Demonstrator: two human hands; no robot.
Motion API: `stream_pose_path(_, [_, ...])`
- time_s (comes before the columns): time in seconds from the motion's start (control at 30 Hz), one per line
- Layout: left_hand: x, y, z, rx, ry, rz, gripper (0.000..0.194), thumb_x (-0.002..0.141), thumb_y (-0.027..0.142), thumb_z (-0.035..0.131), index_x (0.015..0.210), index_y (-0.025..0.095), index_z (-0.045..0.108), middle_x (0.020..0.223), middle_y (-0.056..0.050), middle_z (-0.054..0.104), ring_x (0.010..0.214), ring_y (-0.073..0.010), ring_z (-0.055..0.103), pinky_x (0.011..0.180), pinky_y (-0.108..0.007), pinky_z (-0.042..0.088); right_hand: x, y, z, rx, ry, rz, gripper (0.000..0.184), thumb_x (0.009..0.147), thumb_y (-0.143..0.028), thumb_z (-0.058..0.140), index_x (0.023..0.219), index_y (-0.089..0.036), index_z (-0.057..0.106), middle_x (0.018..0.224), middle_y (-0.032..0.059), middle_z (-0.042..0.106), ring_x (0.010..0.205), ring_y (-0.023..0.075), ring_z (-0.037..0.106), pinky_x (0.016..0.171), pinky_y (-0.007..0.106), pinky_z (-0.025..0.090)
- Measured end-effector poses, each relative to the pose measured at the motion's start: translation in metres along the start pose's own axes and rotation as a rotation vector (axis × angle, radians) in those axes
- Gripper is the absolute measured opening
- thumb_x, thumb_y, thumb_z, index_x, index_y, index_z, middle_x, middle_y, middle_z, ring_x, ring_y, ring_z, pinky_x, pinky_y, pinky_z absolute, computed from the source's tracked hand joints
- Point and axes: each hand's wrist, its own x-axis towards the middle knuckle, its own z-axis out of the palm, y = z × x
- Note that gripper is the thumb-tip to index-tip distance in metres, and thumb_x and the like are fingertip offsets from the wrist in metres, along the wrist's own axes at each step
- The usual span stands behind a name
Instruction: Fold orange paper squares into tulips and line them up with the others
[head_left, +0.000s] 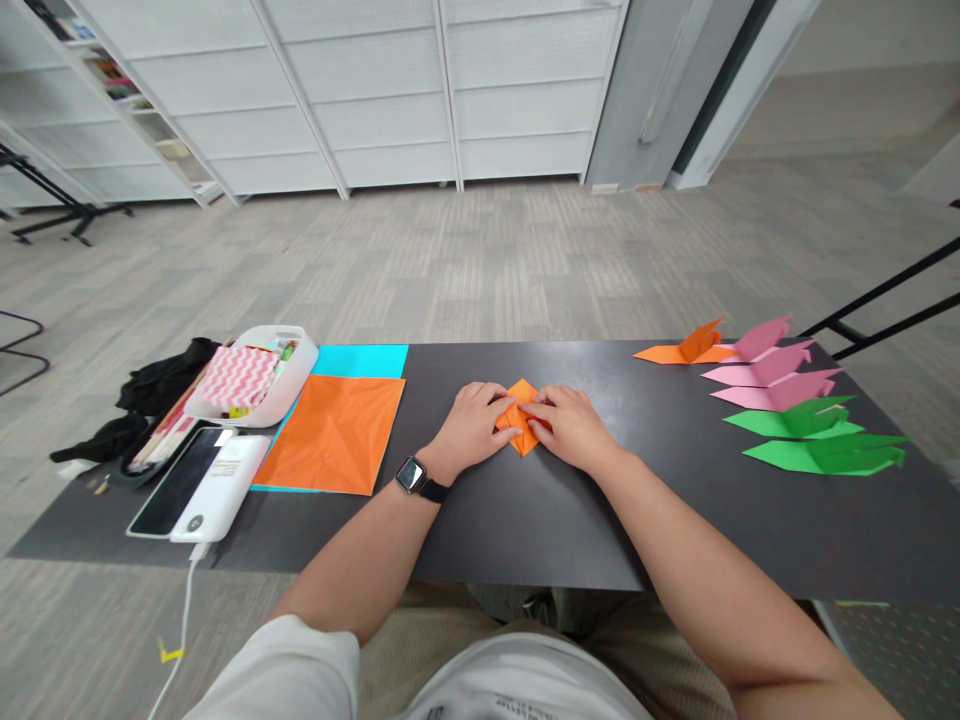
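A small piece of orange origami paper [523, 388], folded into a diamond shape, lies flat on the dark table. From its left side my left hand [472, 425] holds it, thumb and fingertips on the paper. My right hand [571, 425] grips the opposite side, with its fingers bent over the folds. The fingertips of both hands almost meet at the paper's middle, so part of the folds is hidden. A black smartwatch [412, 475] is on my left wrist.
Orange paper [337, 435] lies over cyan sheets [364, 359] on the left. Beyond are a white basket [292, 385], a phone [176, 485] and a white power bank [221, 490] with a cable. Folded paper birds in orange [686, 350], pink [772, 370] and green [817, 453] line the right.
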Motion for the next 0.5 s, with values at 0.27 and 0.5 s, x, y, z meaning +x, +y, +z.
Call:
stream_pose_path(0.27, [0.0004,-0.0038,-0.0033,-0.009,-0.048,0.059,0.02,0.103,0.034,0.067,0.118,0.029,0.078,0.129,-0.004,0.074,0.122,-0.0263,0.064,0.125,-0.053,0.039,-0.0005,0.0005,-0.0025,-0.038,0.025,0.042,0.027,0.1,-0.025,0.064,0.121,-0.029,0.081,0.115,0.0101,0.071,0.105,0.0289,0.063,0.09,0.045,0.045])
stream_pose_path(0.5, [-0.001,-0.0043,-0.0024,0.023,-0.077,0.076,0.024,0.106,0.033,0.063,0.122,0.029,0.08,0.137,-0.004,0.074,0.125,-0.0267,0.065,0.123,-0.054,0.041,0.0023,0.0004,-0.0025,-0.017,0.023,-0.032,0.037,0.099,-0.017,0.063,0.132,-0.029,0.076,0.132,0.0079,0.074,0.117,0.0297,0.061,0.097,0.046,0.042])
